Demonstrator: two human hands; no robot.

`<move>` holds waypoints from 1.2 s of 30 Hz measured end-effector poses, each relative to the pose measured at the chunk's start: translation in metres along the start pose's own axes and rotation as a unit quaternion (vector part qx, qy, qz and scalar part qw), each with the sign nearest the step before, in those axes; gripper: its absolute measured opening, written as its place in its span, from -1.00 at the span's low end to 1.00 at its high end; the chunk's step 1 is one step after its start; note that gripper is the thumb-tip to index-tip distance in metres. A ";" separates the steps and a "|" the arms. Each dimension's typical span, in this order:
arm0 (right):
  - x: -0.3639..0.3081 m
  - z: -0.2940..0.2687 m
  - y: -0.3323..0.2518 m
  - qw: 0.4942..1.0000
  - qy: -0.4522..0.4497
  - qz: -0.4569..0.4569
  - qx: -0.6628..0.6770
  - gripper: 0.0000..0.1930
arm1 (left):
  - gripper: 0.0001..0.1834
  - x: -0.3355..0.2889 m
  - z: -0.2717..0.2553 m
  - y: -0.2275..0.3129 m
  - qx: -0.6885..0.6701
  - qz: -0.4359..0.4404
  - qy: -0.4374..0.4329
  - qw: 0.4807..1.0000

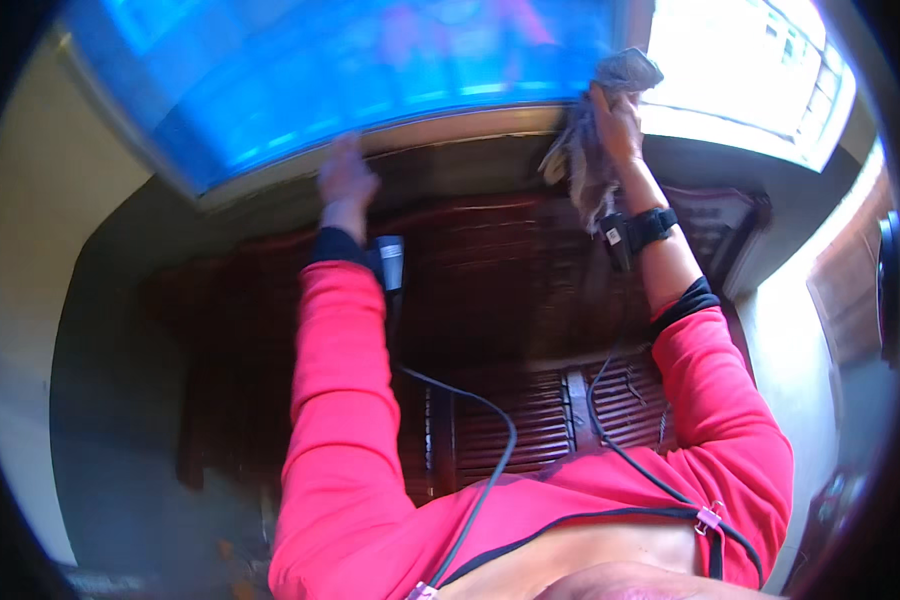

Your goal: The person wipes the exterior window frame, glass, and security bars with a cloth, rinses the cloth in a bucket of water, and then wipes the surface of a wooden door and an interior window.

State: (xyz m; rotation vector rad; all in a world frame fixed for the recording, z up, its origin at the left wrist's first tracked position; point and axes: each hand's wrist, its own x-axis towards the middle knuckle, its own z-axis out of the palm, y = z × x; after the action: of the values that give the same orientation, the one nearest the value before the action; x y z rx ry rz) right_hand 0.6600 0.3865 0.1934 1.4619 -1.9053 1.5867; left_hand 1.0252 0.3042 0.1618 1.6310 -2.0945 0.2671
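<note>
My right hand grips a crumpled greyish rag, raised against the upright at the right side of the blue window pane. Part of the rag hangs down below the hand, beside the wrist. On the left, my left hand is at the lower edge of the window frame, well apart from the rag. Motion smears its fingers, so whether they are spread or closed does not show. Both arms reach forward in red sleeves.
Below the window stands a dark red wooden bench with a slatted seat. Bright window panes lie at the right. Dark cables run from devices strapped at my wrists. A pale wall is on the left.
</note>
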 end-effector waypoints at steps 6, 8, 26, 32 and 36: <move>-0.043 0.105 -0.024 0.967 0.070 -0.168 -0.180 -0.64 | -0.34 -0.006 0.000 -0.011 -0.113 0.079 0.062 0.989; -0.062 0.133 -0.067 0.967 0.024 -0.159 -0.198 -0.66 | -0.30 -0.016 -0.002 -0.046 -0.157 0.111 0.061 0.979; -0.208 0.399 -0.431 0.959 -0.091 -0.267 0.028 -0.80 | -0.73 -0.430 -0.020 -0.280 -0.422 -0.417 0.031 0.805; -0.218 0.363 -0.430 0.894 -0.039 -0.440 0.069 -0.75 | -0.64 -0.532 0.013 -0.276 -0.469 -0.465 0.079 0.746; -0.194 0.327 -0.387 0.905 -0.182 -0.368 0.109 -0.72 | -0.68 -0.535 0.008 -0.250 -0.342 -0.431 0.064 0.832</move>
State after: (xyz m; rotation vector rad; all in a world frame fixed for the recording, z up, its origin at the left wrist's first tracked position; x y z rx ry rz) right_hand 1.1840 0.2494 0.1591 2.3367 -1.0742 1.2274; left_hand 1.3599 0.6933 -0.1314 1.7924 -0.9654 -0.5913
